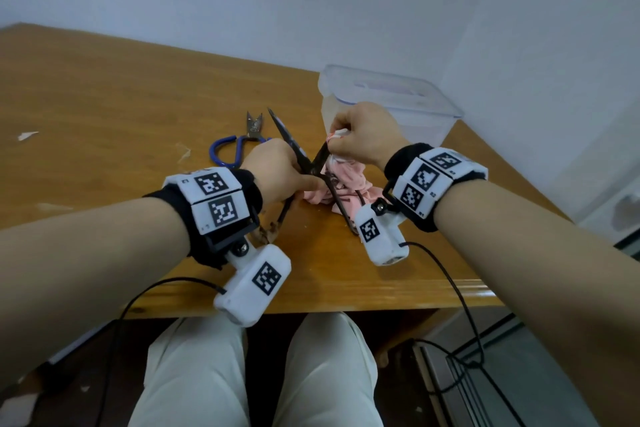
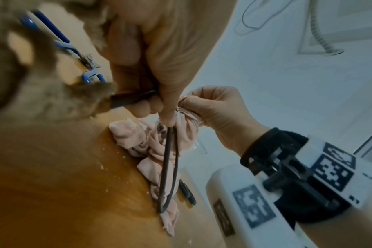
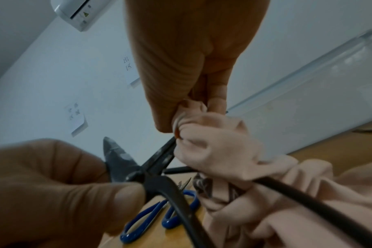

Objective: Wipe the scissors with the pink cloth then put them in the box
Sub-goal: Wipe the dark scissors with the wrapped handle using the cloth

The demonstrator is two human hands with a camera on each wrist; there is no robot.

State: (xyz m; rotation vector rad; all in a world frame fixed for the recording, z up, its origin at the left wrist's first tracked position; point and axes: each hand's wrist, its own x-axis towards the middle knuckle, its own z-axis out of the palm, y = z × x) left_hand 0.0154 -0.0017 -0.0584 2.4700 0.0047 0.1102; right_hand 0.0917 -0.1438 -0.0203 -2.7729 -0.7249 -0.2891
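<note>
Black iron scissors (image 1: pixel 294 146) stand spread open above the table, blades pointing up and away. My left hand (image 1: pixel 277 173) grips them near the pivot (image 3: pixel 151 177), thumb pressed beside the joint. My right hand (image 1: pixel 360 139) pinches a bunch of the pink cloth (image 1: pixel 346 180) around the right blade (image 3: pixel 159 159). The rest of the cloth (image 2: pixel 157 151) trails down onto the table under the long black handle loops (image 2: pixel 170 167). The clear plastic box (image 1: pixel 388 100) stands open just behind my right hand.
Blue-handled scissors (image 1: pixel 239 146) lie on the wooden table (image 1: pixel 104 107) left of the black pair, also seen as blue loops (image 3: pixel 159 216). Small white scraps (image 1: pixel 27 135) dot the table at left. The table's front edge is close to my lap.
</note>
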